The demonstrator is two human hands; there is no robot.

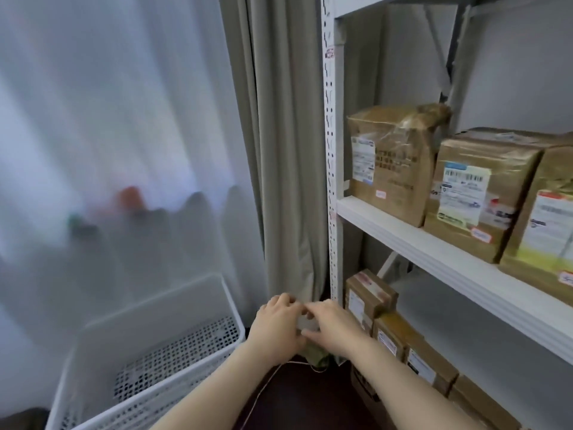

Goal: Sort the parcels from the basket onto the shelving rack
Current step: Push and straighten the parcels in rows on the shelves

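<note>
Basket (161, 308) near left hand (277, 325); right hand (334, 329) beside rack post (332, 187).

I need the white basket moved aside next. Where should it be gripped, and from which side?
Take the white basket by its top rim, from above, one hand on each of two opposite sides. The top is open and the rim is a solid band, likely easier to hook fingers over than the perforated walls. The left hand and right hand hold a small bundle.
</note>
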